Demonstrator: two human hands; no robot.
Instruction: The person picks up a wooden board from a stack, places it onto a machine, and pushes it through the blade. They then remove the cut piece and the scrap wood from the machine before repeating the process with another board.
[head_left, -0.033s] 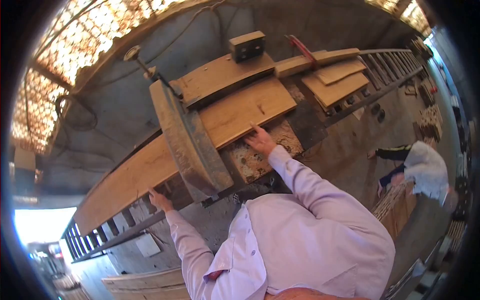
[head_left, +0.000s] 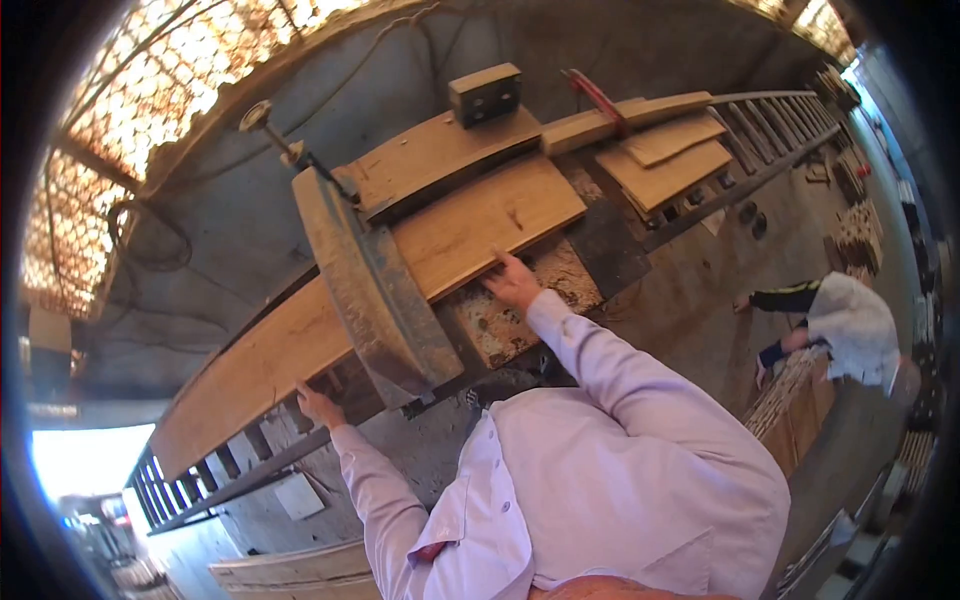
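A long wooden board (head_left: 245, 377) runs from the lower left, under a worn metal beam (head_left: 368, 295), to the middle of the bench. My left hand (head_left: 320, 407) holds its near edge left of the beam, with one digit up at the edge and the other fingers partly hidden. To the right of the beam, my right hand (head_left: 514, 282) grips the same edge, one digit on top and the rest partly under the board. Behind the board lies a wooden fence piece (head_left: 430, 155) with a dark block (head_left: 485, 97) on it.
Thin boards (head_left: 670, 172) lie on the bench's right part, near a red clamp (head_left: 595, 97). Roller racks (head_left: 775, 130) extend at both ends. A screw handle (head_left: 257, 117) rises behind the beam. At right, a co-worker (head_left: 850, 325) bends beside stacked wood (head_left: 795, 405).
The view has shifted slightly. Both my hands remain at the board's near edge, and the board shows no clear movement against the beam. The co-worker's arms have moved a little.
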